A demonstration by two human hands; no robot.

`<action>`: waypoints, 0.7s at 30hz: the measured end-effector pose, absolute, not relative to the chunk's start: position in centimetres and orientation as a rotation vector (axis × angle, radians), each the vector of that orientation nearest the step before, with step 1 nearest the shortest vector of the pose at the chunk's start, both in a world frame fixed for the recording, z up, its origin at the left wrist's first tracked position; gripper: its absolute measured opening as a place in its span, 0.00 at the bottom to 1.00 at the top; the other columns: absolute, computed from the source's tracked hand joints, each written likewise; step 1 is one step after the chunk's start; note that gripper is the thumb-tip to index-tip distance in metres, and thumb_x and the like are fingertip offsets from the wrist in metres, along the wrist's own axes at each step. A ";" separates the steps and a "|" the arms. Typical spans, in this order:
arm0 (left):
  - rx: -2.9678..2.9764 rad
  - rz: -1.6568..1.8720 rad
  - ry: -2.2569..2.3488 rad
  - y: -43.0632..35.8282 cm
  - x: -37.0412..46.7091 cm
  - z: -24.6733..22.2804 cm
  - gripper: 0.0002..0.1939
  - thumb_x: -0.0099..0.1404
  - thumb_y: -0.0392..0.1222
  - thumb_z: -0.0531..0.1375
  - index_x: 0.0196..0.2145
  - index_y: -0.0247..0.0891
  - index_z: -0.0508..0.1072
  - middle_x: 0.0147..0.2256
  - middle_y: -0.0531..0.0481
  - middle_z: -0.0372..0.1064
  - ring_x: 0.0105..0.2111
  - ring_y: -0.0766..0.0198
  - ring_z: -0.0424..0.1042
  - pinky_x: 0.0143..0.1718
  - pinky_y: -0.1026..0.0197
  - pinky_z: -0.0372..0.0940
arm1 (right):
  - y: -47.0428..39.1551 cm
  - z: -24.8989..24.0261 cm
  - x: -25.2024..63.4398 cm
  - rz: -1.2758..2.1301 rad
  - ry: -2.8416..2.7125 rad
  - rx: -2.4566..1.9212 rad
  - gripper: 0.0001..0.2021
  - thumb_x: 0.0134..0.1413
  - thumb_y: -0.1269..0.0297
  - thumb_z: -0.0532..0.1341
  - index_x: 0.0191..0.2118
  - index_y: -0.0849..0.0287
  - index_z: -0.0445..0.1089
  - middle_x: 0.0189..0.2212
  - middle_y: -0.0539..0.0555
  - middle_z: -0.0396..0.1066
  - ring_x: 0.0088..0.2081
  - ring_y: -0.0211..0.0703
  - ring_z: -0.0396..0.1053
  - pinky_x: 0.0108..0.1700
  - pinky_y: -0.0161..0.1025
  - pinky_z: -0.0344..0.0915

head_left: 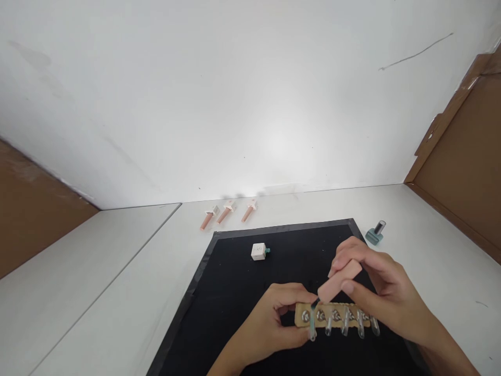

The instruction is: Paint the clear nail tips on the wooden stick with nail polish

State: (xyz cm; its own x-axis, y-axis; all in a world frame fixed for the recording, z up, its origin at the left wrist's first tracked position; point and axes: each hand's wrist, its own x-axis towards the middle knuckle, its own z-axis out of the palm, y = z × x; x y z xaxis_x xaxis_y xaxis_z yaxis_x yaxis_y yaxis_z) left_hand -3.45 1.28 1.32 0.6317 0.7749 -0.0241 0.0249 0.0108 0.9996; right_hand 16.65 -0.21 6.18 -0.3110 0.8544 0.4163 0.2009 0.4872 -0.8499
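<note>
My left hand (270,319) pinches the left end of a tan strip (329,308); my right hand (385,293) grips a pink-handled, dark-bristled brush (338,282) above.

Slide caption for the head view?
Left hand grips beige nail-tip stand; right hand holds pink-handled polish brush at leftmost nail tip.

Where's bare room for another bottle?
Free: black mat left of the white bottle; white tabletop left of that mat. Crowded: mat's near right, where the left hand holds the tan strip, the right hand a brush.
</note>
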 end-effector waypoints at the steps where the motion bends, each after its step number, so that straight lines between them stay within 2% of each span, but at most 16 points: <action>1: 1.461 0.673 0.710 1.3 -3.5 1.3 0.11 0.46 0.29 0.61 0.29 0.35 0.78 0.25 0.54 0.60 0.23 0.70 0.58 0.25 0.67 0.56 | -0.2 6.1 16.7 0.861 -1.777 -0.889 0.13 0.53 0.78 0.57 0.40 0.51 0.67 0.29 0.50 0.66 0.33 0.42 0.66 0.33 0.38 0.67; 6: 1.469 0.666 0.700 1.4 -3.4 1.3 0.13 0.45 0.28 0.61 0.30 0.35 0.78 0.26 0.54 0.61 0.24 0.69 0.60 0.26 0.67 0.57 | -0.2 6.2 16.6 0.965 -1.807 -0.822 0.13 0.53 0.77 0.58 0.40 0.49 0.67 0.28 0.49 0.65 0.33 0.41 0.64 0.31 0.35 0.66; 12: 1.469 0.673 0.703 1.4 -3.5 1.0 0.13 0.46 0.27 0.61 0.30 0.35 0.79 0.25 0.55 0.60 0.23 0.71 0.59 0.25 0.68 0.56 | -0.2 6.0 16.5 0.916 -1.763 -0.884 0.12 0.55 0.76 0.56 0.39 0.49 0.67 0.30 0.49 0.65 0.34 0.41 0.63 0.35 0.37 0.65; 15: 1.469 0.671 0.691 1.4 -3.5 0.9 0.15 0.46 0.27 0.61 0.32 0.36 0.79 0.26 0.54 0.61 0.25 0.70 0.60 0.26 0.68 0.56 | -0.1 5.9 16.5 1.003 -1.785 -0.834 0.12 0.55 0.75 0.58 0.40 0.48 0.66 0.30 0.49 0.64 0.34 0.41 0.63 0.32 0.36 0.65; 21: 1.457 0.677 0.692 1.3 -3.5 0.9 0.10 0.47 0.28 0.62 0.29 0.35 0.79 0.24 0.55 0.59 0.23 0.71 0.58 0.25 0.68 0.55 | -0.1 5.9 16.5 0.924 -1.759 -0.887 0.13 0.55 0.76 0.56 0.40 0.48 0.66 0.30 0.49 0.64 0.34 0.40 0.62 0.35 0.36 0.63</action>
State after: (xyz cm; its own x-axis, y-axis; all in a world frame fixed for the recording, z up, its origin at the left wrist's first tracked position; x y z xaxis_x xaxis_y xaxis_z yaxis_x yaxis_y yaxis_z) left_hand -3.51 1.34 0.88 0.6393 0.7689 -0.0095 0.0069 0.0066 1.0000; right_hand 16.49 -0.14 5.85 -0.3084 0.8662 0.3931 0.1680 0.4564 -0.8738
